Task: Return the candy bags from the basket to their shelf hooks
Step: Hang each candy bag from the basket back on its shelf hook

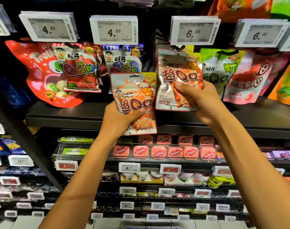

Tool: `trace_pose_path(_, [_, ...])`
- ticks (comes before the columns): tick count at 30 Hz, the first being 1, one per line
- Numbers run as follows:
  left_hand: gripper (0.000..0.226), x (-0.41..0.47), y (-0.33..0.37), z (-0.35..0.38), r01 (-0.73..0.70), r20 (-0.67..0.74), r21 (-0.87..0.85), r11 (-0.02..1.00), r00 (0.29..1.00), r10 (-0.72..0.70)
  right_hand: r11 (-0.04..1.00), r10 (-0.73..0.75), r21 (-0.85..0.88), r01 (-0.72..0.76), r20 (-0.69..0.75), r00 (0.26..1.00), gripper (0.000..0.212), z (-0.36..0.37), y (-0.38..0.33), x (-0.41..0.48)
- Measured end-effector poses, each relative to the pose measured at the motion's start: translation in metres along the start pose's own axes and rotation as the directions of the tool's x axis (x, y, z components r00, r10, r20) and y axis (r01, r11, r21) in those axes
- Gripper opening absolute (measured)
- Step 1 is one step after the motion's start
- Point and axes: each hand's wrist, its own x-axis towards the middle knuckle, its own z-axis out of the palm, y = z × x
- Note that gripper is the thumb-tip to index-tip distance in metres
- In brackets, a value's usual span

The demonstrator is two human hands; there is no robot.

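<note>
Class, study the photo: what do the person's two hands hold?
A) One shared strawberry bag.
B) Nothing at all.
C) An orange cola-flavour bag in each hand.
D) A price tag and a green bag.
C: the left hand grips one orange cola bag, and the right hand grips a second cola bag raised beneath the 6.50 price tag.

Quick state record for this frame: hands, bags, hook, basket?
left: left hand grips lower cola bag, held in front of the shelf, below the hooks
right: right hand grips upper cola bag, its top just under the 6.50 price tag
hung on hook: cannot tell
neighbour: green bag hangs right of upper cola bag
basket: not in view
</note>
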Motion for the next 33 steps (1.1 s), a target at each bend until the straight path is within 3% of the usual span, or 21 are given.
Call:
trace_pose_path(5, [0.038, -0.002, 0.003, -0.005, -0.003, 0.064, -0.109, 0.994, 0.998, 0.01, 0.999, 0.029, 0.017, -0.03, 0.032, 0.999, 0.029, -0.002, 0.007, -0.01])
trace_pose_path(10, [0.045, -0.006, 0.011, -0.012, 0.047, 0.313, -0.232, 0.972, 0.949, 0.029, 0.999, -0.001, 0.052, 0.002, -0.016, 1.0, 0.026, -0.004, 0.004, -0.014])
trace_pose_path(14, [0.037, -0.006, 0.024, 0.012, 0.058, 0.451, -0.131, 0.99, 0.893, 0.007, 1.0, 0.004, 0.029, -0.001, -0.071, 0.997, 0.017, -0.001, -0.001, -0.011])
trace_pose_path(17, [0.028, -0.002, 0.031, 0.031, 0.047, 0.431, -0.04, 0.998, 0.902, -0.025, 0.999, 0.036, 0.001, -0.037, -0.081, 0.996, 0.014, 0.003, -0.005, -0.008])
trace_pose_path(21, [0.03, 0.003, 0.031, 0.038, 0.032, 0.361, -0.001, 0.999, 0.932, -0.03, 0.995, 0.033, 0.1, -0.026, -0.069, 0.997, 0.011, 0.004, -0.026, 0.002])
trace_pose_path(24, [0.03, 0.005, 0.029, 0.038, 0.033, 0.35, 0.038, 0.999, 0.936, -0.044, 0.997, 0.0, 0.078, 0.013, -0.169, 0.986, 0.006, 0.007, -0.042, 0.02])
trace_pose_path(33, [0.031, 0.009, 0.028, 0.044, 0.073, 0.319, 0.019, 0.997, 0.945, -0.075, 0.996, 0.065, 0.067, -0.05, -0.238, 0.969, 0.01, 0.015, -0.053, 0.044])
